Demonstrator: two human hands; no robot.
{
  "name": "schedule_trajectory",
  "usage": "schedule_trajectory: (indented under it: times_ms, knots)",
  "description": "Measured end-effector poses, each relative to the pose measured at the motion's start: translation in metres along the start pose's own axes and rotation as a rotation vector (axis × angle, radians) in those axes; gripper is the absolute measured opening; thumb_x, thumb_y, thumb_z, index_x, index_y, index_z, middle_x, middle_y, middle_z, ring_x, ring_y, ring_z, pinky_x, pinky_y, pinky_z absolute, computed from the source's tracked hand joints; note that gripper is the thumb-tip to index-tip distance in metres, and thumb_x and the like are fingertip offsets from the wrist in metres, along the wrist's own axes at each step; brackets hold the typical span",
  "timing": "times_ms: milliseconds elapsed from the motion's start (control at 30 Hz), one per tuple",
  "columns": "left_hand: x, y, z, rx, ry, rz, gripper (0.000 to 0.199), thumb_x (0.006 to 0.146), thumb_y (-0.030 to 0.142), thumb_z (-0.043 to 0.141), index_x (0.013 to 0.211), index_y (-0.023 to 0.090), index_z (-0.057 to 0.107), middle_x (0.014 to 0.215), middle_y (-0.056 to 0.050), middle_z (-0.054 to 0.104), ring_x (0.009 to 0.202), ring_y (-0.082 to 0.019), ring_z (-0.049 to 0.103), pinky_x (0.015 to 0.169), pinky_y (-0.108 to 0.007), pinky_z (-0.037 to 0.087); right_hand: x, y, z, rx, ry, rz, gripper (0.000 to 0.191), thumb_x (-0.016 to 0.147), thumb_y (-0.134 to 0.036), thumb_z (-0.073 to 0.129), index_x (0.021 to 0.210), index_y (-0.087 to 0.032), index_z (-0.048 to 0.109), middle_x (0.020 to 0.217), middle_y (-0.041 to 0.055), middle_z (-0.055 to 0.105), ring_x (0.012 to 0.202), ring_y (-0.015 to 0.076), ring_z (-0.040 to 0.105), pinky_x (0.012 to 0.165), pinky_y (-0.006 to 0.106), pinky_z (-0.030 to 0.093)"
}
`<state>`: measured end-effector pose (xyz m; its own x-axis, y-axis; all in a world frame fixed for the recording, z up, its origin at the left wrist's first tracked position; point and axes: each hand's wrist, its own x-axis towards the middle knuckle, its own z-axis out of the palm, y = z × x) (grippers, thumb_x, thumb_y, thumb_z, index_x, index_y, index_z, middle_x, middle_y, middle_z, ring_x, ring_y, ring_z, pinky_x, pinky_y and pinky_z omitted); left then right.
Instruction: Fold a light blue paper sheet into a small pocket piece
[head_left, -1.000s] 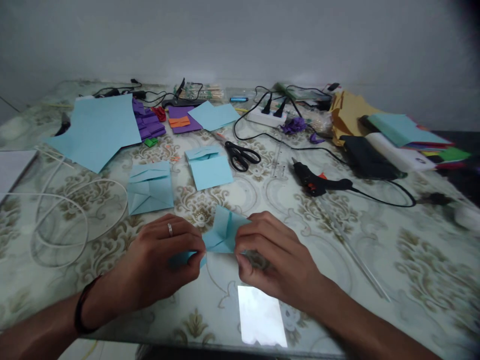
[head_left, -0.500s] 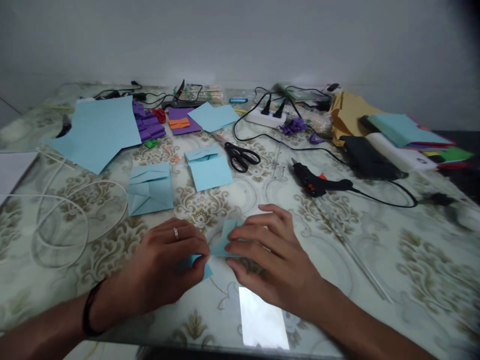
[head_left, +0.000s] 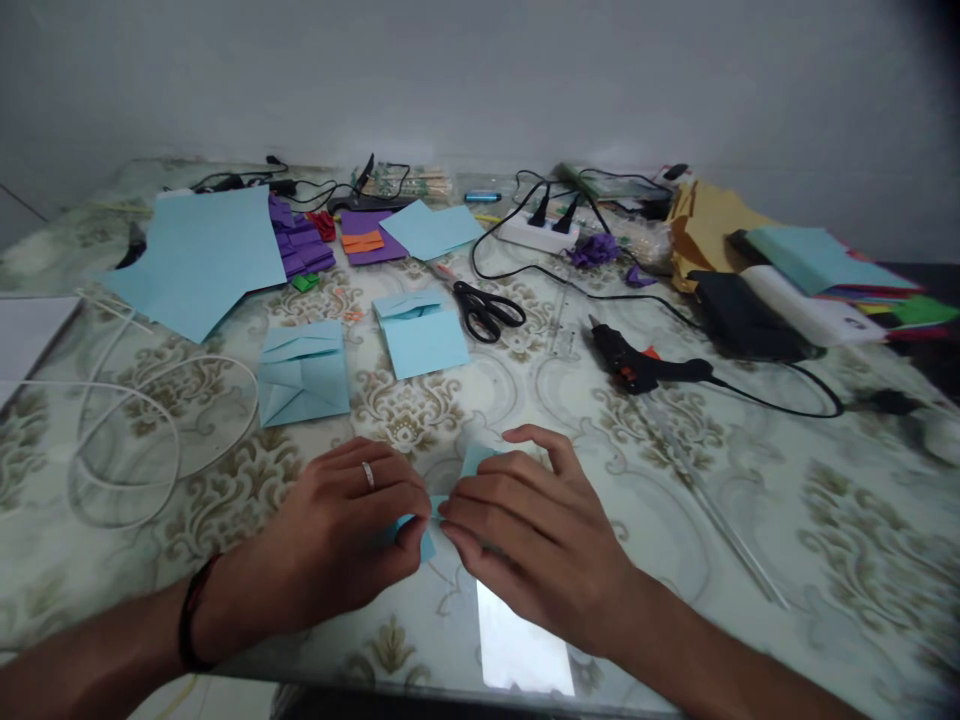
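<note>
Between my hands, near the front of the table, is a small piece of light blue paper, mostly covered by my fingers. My left hand, wearing a ring, pinches the paper's left part. Thumb and fingers of my right hand close on it just beside my left fingertips; the index finger is raised and bent. Beyond my hands lie two folded light blue paper pieces, one at the left and one nearer the middle.
Black scissors lie behind the folded pieces. A black glue gun and a clear stick are at the right. Large blue sheets, purple strips, a white power strip and looped white cord surround the work.
My right hand has moved left and closed its thumb and fingers on the paper, near my left fingertips. My left hand has shifted slightly right. The view has moved slightly.
</note>
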<state>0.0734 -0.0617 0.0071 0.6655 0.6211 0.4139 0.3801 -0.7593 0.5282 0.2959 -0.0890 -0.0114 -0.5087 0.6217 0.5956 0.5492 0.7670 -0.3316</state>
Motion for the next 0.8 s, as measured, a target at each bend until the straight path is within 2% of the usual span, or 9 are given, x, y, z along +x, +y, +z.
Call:
schedule_trajectory:
  times_ms: [267, 433, 800]
  knots:
    - [-0.002, 0.000, 0.005, -0.016, -0.019, 0.052, 0.021, 0.084, -0.001, 0.060, 0.086, 0.021, 0.059, 0.082, -0.002, 0.074, 0.078, -0.018, 0.069, 0.077, -0.035, 0.057, 0.001, -0.008, 0.003, -0.044, -0.027, -0.037, 0.008, 0.095, -0.012, 0.064, 0.091, -0.019, 0.065, 0.082, 0.0001, 0.075, 0.074, 0.0165, 0.065, 0.087, 0.042, 0.050]
    - [-0.002, -0.002, 0.002, -0.011, -0.043, 0.043, 0.020, 0.085, 0.001, 0.062, 0.088, 0.021, 0.059, 0.084, 0.000, 0.074, 0.081, -0.018, 0.068, 0.078, -0.034, 0.054, 0.002, -0.006, 0.003, -0.018, -0.021, -0.018, 0.012, 0.093, -0.008, 0.064, 0.086, -0.018, 0.061, 0.076, 0.0008, 0.071, 0.070, 0.0167, 0.062, 0.074, 0.039, 0.049]
    - [-0.001, -0.011, -0.016, -0.040, -0.043, -0.021, 0.022, 0.083, -0.001, 0.064, 0.087, 0.020, 0.063, 0.086, 0.000, 0.072, 0.082, -0.015, 0.067, 0.077, -0.031, 0.053, 0.005, 0.002, -0.007, 0.010, 0.038, 0.033, 0.016, 0.090, -0.004, 0.063, 0.085, -0.019, 0.058, 0.075, 0.0011, 0.068, 0.067, 0.0151, 0.057, 0.072, 0.037, 0.044]
